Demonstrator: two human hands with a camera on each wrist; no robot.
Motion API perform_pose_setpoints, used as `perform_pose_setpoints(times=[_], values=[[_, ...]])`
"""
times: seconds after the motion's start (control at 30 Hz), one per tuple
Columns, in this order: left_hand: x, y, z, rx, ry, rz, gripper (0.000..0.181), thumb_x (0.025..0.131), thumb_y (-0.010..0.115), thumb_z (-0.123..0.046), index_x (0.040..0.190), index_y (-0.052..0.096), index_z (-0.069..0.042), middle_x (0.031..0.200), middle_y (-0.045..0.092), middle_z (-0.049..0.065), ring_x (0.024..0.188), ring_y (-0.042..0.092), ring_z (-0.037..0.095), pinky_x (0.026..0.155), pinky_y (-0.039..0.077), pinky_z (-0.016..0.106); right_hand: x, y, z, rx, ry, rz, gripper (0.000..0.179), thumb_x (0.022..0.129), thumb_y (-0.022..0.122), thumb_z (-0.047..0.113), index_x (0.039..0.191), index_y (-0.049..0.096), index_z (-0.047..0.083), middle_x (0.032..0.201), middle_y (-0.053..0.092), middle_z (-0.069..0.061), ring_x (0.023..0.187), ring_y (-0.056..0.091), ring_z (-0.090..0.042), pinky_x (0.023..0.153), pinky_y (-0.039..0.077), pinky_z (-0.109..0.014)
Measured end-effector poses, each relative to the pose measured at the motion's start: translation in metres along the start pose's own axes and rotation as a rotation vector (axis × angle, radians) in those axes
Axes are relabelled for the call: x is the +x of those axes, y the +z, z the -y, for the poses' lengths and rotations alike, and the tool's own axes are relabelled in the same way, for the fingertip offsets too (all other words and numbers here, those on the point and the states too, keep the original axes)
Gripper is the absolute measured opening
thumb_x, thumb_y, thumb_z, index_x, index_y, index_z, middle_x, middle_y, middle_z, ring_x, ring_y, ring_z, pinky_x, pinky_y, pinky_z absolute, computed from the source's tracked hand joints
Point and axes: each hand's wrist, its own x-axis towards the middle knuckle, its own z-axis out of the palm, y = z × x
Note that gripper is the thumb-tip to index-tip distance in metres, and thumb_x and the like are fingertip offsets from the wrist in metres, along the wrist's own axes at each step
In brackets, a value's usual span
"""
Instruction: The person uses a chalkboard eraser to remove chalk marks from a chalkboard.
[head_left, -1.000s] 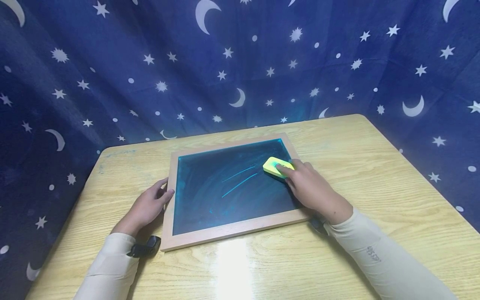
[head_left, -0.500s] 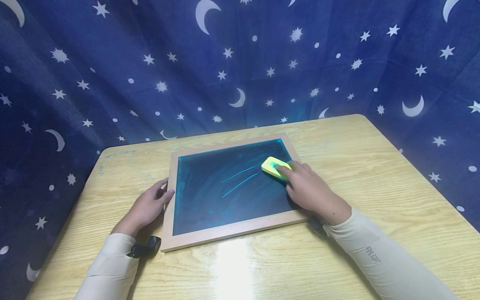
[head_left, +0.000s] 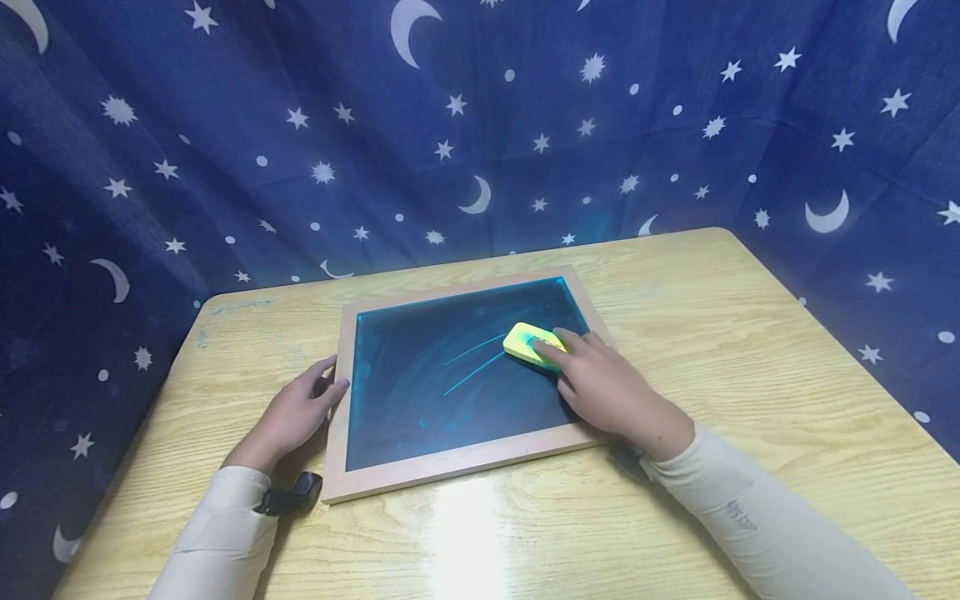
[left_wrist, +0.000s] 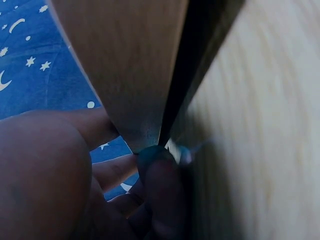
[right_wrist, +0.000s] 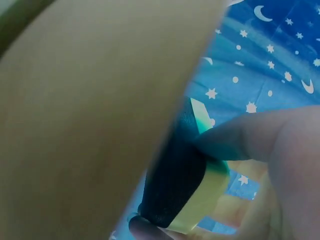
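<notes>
A framed chalkboard (head_left: 480,460) lies on the table, with two blue chalk lines (head_left: 474,372) slanting across its middle. My left hand (head_left: 288,417) grips its left side, thumb over the wooden frame; in the left wrist view fingertips meet the frame edge (left_wrist: 120,60), one stained blue. Over the right part of the board my right hand (head_left: 611,387) holds a yellow chalkboard eraser (head_left: 520,340) from above, index finger along its top. The eraser's left end covers the upper right ends of the lines. Its dark felt side (right_wrist: 177,170) shows in the right wrist view.
The wooden table (head_left: 720,333) extends on all sides of the board. Blue chalk smudges (head_left: 240,306) mark its far left corner. A blue curtain (head_left: 480,125) with moons and stars hangs behind and beside it. Faint blue scribbles (head_left: 442,423) show low on the board.
The right hand has slid the eraser left and slightly toward the person, over the upper right ends of the chalk lines. The left hand and the board have stayed put.
</notes>
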Motion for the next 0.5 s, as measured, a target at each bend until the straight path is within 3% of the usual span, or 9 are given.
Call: perform_pose_setpoints(times=[0.5], values=[[0.0, 0.0, 0.001, -0.003, -0.002, 0.004, 0.07, 0.106, 0.038, -0.051, 0.159, 0.023, -0.008, 0.142, 0.052, 0.031, 0.129, 0.054, 0.048, 0.106, 0.041, 0.064, -0.011, -0.003, 0.025, 0.029, -0.221, 0.061, 0.05, 0.096, 0.052, 0.011, 0.144, 0.056, 0.024, 0.149, 0.05, -0.013, 0.114, 0.058, -0.028, 0.091, 0.053, -0.041]])
